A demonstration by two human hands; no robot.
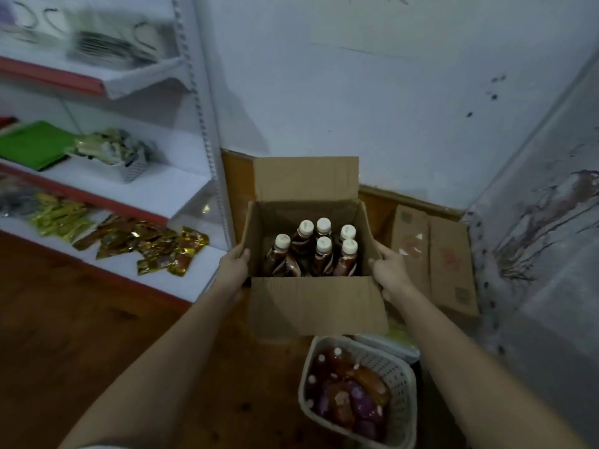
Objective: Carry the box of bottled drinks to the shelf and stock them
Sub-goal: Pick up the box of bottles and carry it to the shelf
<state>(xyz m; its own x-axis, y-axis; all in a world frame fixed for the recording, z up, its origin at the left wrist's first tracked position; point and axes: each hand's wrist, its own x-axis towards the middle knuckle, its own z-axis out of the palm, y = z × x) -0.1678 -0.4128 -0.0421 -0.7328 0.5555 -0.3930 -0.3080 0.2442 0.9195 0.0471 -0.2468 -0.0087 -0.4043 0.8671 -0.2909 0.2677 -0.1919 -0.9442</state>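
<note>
Cardboard, plain and brown: the box (311, 270) sits out in front between both arms, flaps open, six white-capped bottles (316, 251) standing upright inside. Left hand (235, 262) clasps the left wall, thumb hooked over the rim; right hand (390, 267) clamps the right wall the same way. It's an even two-sided hold, neither hand nearer than the other. The shelf (136, 196) lies off to the left of the box, so the left arm is on the shelf side and, by my reading, the load has to swing that way. A basket (398, 374) of more drinks lies on the floor just below the box. The bottles' dark labels are too small to read, and the red print on the flat cartons (434, 254) to the right is illegible.
</note>
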